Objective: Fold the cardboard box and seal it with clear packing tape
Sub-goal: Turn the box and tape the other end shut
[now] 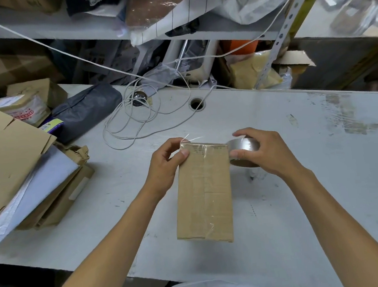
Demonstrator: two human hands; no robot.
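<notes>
A small brown cardboard box [205,192] lies closed on the white table [301,179], its long side running away from me. Clear tape runs down its top seam, and a second strip crosses its far end. My left hand [166,166] grips the box's far left corner, thumb pressing the tape end down on top. My right hand [260,152] holds the roll of clear packing tape [241,152] against the box's far right corner, and the strip stretches from the roll across the box.
A stack of flat cardboard and mailers [26,171] fills the left side of the table. A loose white cord [136,122] coils behind the box near a round cable hole [197,103]. Cluttered shelves with parcels [27,105] and bags stand at the back.
</notes>
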